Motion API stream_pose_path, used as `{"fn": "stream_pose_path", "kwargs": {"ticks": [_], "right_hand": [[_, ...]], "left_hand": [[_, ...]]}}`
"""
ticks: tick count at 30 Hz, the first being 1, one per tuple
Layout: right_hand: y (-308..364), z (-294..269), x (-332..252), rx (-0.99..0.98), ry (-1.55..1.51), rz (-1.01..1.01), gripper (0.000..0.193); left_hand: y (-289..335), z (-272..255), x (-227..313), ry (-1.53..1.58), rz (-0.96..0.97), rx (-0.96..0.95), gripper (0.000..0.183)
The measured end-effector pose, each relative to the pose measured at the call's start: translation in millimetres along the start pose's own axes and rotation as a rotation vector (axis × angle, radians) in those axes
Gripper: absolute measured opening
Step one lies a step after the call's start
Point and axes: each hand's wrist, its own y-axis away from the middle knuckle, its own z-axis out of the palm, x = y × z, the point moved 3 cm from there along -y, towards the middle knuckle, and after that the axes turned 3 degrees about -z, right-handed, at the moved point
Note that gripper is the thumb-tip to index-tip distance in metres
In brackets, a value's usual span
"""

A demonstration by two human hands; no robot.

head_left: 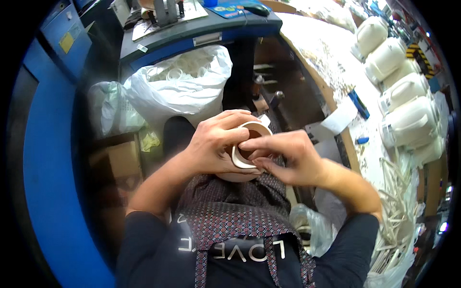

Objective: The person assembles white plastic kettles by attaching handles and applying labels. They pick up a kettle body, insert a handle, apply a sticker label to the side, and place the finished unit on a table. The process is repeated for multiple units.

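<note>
On my lap, against the patterned apron (pixel 230 216), a cream plastic jug (pixel 236 176) is held with its open mouth facing up toward me. My left hand (pixel 213 140) wraps round its left side, the fingers over the far edge and the thumb by the rim. My right hand (pixel 295 156) is bent in from the right, its fingertips inside the mouth and its thumb close to the near rim. Those right fingers are curled together; anything between them is hidden. The inside of the jug looks brownish and dark.
A white sack (pixel 177 91) of pale plastic rings stands ahead, below a dark workbench (pixel 177 33). Along the right, a white table (pixel 331 57) bears several cream jugs (pixel 408 122), a blue tool (pixel 358 104) and a pile of cream strips (pixel 396 216). A blue cabinet (pixel 50 158) is at left.
</note>
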Motion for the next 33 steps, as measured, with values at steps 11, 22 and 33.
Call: {"fn": "stream_pose_path", "kwargs": {"ticks": [11, 22, 33], "right_hand": [[1.6, 2.4, 87.2, 0.181, 0.46, -0.258, 0.037], [-230.8, -131.1, 227.2, 0.745, -0.747, 0.034, 0.04], [-517.0, -62.7, 296.2, 0.862, -0.241, 0.186, 0.026]], "left_hand": [[79.7, -95.6, -222.0, 0.86, -1.122, 0.582, 0.061], [-127.1, -292.8, -362.4, -0.275, -0.852, 0.783, 0.094], [-12.5, -292.0, -328.7, 0.927, -0.322, 1.262, 0.031]]}}
